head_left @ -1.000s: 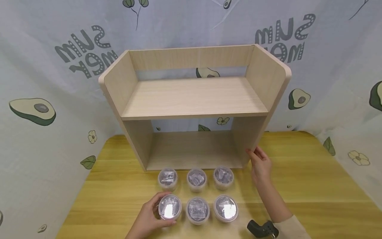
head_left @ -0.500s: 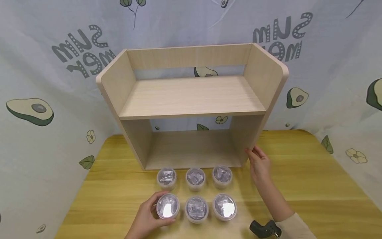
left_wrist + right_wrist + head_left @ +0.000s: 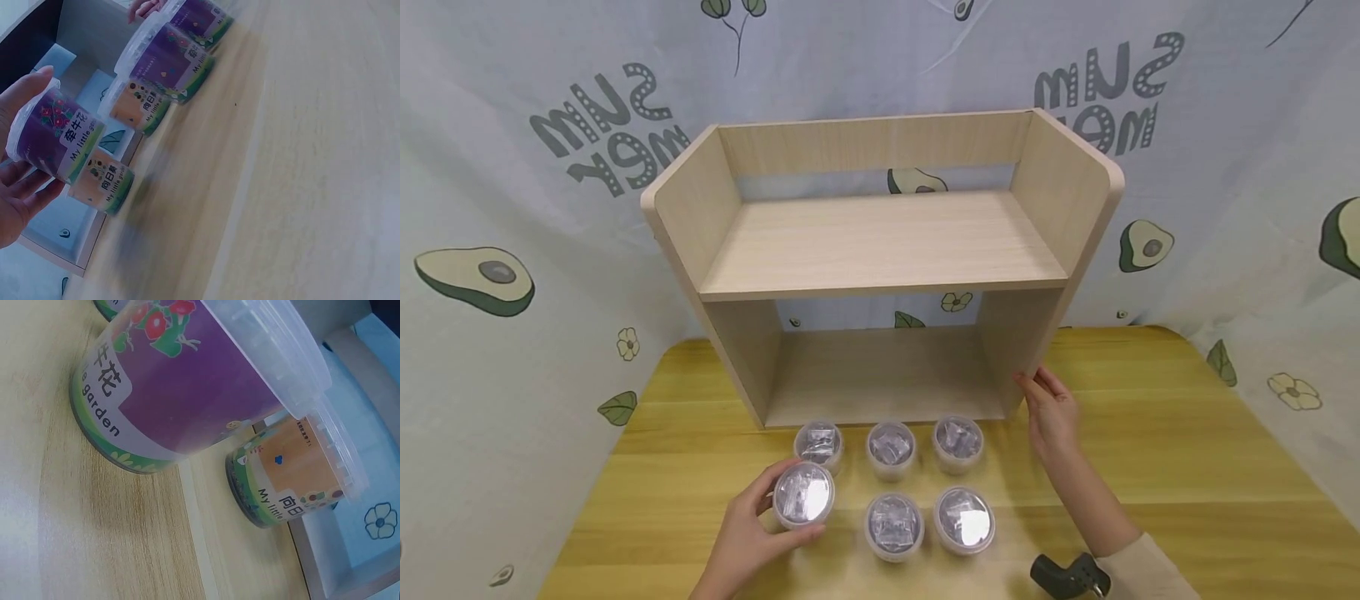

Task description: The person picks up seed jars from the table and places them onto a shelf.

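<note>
My left hand (image 3: 737, 533) grips a round lidded plastic tub (image 3: 803, 495), thumb and fingers around its sides. In the left wrist view this tub (image 3: 62, 134) has a purple label with red flowers and is raised off the table. Beside it in the front row stand two more purple-labelled tubs, a middle one (image 3: 894, 527) and a right one (image 3: 965, 521). My right hand (image 3: 1054, 417) pinches the lower front edge of the wooden shelf's (image 3: 887, 242) right side panel. The right wrist view shows a purple tub (image 3: 187, 381) but no hand.
Three tubs stand behind, along the shelf's front: left (image 3: 819, 442), middle (image 3: 891, 448) and right (image 3: 958, 442); orange labels show on some. The shelf has two levels. A black device (image 3: 1069, 575) sits by the right sleeve. A patterned cloth (image 3: 512, 375) hangs around the wooden table (image 3: 1187, 467).
My left hand has lifted the front-left tub off the table and moved it slightly left and up in the view. My right hand stays at the shelf's side panel.
</note>
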### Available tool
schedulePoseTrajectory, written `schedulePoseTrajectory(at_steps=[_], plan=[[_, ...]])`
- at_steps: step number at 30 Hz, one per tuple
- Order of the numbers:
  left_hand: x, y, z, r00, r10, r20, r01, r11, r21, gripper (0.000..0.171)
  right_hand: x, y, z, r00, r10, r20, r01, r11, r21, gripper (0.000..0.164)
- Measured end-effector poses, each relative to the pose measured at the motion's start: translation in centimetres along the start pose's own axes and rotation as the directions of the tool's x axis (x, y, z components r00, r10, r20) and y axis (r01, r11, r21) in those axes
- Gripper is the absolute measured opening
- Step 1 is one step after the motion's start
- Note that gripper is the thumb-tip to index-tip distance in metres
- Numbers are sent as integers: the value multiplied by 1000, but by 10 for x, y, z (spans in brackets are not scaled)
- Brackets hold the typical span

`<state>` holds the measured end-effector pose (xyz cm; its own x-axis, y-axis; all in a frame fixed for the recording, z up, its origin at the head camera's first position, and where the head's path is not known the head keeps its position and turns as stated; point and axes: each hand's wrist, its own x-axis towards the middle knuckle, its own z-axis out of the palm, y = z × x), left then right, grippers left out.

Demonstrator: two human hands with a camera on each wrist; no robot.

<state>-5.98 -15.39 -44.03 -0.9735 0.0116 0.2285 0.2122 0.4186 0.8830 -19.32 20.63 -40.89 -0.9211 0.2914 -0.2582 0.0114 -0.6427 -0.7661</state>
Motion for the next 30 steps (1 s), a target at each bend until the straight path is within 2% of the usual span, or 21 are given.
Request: schedulePoseTrajectory(at_steps=[5,12,23,30], plan=[[2,4,-2,1000,20,3,-20,1000,22,75,2,0,0,1000,-12,18,12,1000,2,23],[4,16,-6,999,-47,1,47,999,6,74,2,-1,1,1000,-12,19,12,999,33,25],[9,39,-21,996,-91,10,91,996,-14,70,1,-2,2,1000,10,9,-11,999,51,26],[17,54,-29,998,-64,12,64,998,-12,68,0,-2,2,1000,19,7,-19,999,51,24]])
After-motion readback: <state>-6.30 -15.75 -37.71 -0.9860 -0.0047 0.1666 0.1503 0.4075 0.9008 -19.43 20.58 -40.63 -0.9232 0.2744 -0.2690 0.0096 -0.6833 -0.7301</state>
